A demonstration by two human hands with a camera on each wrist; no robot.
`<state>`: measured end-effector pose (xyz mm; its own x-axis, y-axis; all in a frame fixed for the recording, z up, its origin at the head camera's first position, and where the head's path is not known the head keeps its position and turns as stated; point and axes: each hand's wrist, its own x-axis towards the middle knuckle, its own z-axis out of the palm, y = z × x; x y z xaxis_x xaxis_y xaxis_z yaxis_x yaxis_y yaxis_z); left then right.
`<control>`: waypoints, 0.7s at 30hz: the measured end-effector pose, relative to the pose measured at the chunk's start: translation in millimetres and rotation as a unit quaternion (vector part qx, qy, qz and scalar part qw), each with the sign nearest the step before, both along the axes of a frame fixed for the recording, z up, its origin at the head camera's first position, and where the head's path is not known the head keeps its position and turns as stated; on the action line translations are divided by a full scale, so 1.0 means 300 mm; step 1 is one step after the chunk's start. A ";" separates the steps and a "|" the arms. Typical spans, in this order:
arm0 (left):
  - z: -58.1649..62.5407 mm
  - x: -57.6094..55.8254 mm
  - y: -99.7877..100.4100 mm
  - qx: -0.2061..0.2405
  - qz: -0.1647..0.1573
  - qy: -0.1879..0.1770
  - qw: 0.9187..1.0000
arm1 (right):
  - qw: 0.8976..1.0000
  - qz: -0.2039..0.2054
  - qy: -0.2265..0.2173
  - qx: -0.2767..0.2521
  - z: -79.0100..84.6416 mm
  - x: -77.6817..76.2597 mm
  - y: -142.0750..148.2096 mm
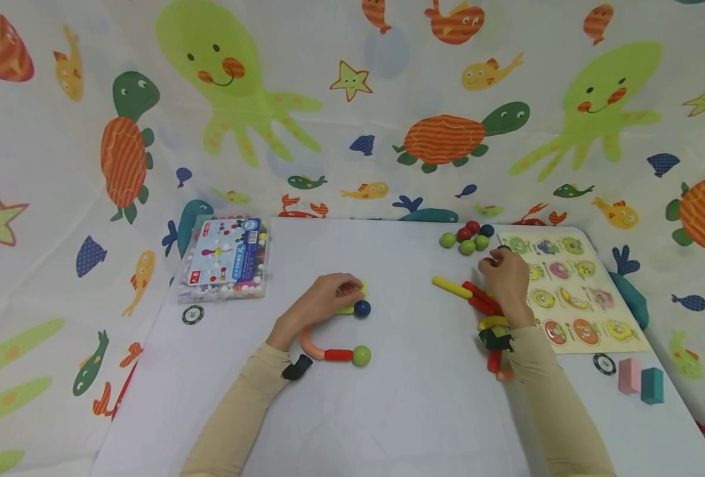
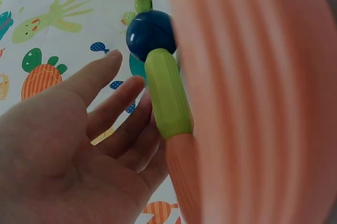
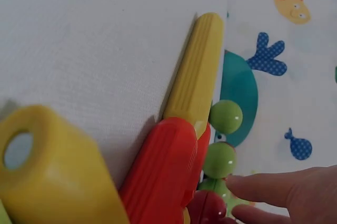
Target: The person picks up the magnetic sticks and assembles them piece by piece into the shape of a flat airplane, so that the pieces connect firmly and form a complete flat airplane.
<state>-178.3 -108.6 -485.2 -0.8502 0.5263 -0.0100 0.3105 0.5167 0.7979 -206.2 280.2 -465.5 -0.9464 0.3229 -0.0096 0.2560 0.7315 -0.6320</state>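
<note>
My left hand (image 1: 330, 298) lies on the white table (image 1: 412, 397) over a light green stick (image 2: 168, 95) joined to a dark blue ball (image 1: 362, 309). In the left wrist view its fingers (image 2: 113, 103) are stretched out and touch the stick's side. An orange curved piece (image 1: 311, 344) runs from that hand to a red stick (image 1: 338, 355) and a green ball (image 1: 361, 356). My right hand (image 1: 503, 271) reaches toward a cluster of green, red and dark balls (image 1: 467, 239). Its fingertips (image 3: 263, 187) are straight and meet a green ball (image 3: 218, 159) and a red ball (image 3: 206, 206). A yellow stick (image 3: 197, 71) and red sticks (image 3: 166, 171) lie just left of that hand.
A clear box of coloured pieces (image 1: 227, 260) stands at the back left. A peg puzzle board (image 1: 573, 291) lies at the right. Pink (image 1: 629, 375) and teal (image 1: 652, 385) blocks sit near the right edge. A round chip (image 1: 192, 314) lies left, another (image 1: 604, 364) right.
</note>
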 end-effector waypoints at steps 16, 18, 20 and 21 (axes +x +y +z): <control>-0.002 -0.003 0.014 -0.023 -0.024 -0.002 0.999 | 0.995 0.037 -0.089 0.022 -0.003 -0.017 -0.011; -0.005 -0.001 0.015 -0.025 -0.023 -0.002 0.999 | 0.995 0.041 -0.090 0.033 -0.009 -0.017 -0.013; -0.009 0.000 0.016 -0.027 -0.021 -0.001 0.999 | 0.994 0.045 -0.091 0.041 -0.014 -0.015 -0.013; -0.011 0.001 0.016 -0.028 -0.020 0.000 0.999 | 0.994 0.046 -0.092 0.040 -0.014 -0.012 -0.015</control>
